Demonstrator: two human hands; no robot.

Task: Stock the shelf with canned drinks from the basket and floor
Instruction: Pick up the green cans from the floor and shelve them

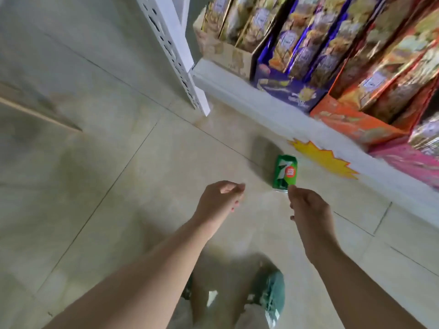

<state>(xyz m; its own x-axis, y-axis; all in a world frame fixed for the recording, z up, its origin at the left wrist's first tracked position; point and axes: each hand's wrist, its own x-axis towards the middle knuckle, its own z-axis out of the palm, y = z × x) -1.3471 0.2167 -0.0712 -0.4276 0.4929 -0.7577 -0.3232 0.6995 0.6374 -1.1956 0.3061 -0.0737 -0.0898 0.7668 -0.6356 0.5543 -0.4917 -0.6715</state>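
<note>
Tiled floor [142, 167] bears one green can [285, 171] by the right hand [308, 210].

This is a shop aisle: a white metal shelf [249, 96] with a perforated upright [173, 51] holds rows of packaged snacks standing in purple [285, 89] and orange [351, 122] display cartons. A yellow starburst label [325, 160] is stuck on the shelf's front edge. A green drink can [286, 170] lies on the pale tiled floor [118, 162] just beside the shelf.
</note>
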